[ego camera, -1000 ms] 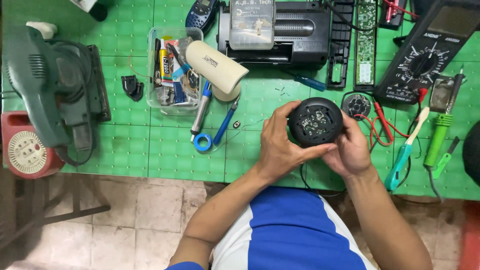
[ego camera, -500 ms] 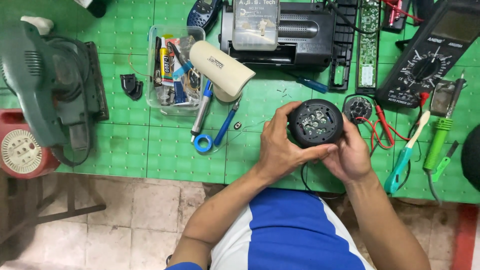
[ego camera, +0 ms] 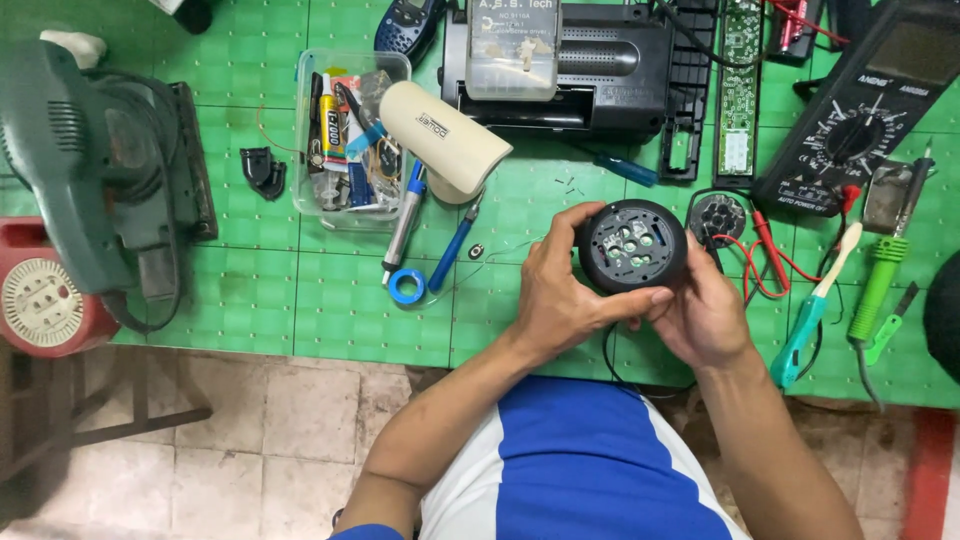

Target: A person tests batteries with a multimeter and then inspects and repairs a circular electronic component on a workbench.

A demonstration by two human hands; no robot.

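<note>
A round black device [ego camera: 632,243] with its open underside and pale inner parts facing up is held above the green mat [ego camera: 330,300]. My left hand [ego camera: 560,290] wraps its left and front side, thumb along the lower rim. My right hand [ego camera: 705,315] cups it from the right and below. A thin black wire hangs from the device toward my body. A small round black part [ego camera: 718,215] with red wires lies just right of the device.
A clear box of small items [ego camera: 345,135] and a cream cylinder [ego camera: 445,140] lie to the left. Black printer-like unit [ego camera: 600,70] at back, multimeter [ego camera: 860,120] and green soldering iron [ego camera: 880,285] right, teal-handled tool [ego camera: 810,320], power tool [ego camera: 100,170] far left.
Both hands still hold the round device; it has turned slightly in my grip. The view has shifted a little.
</note>
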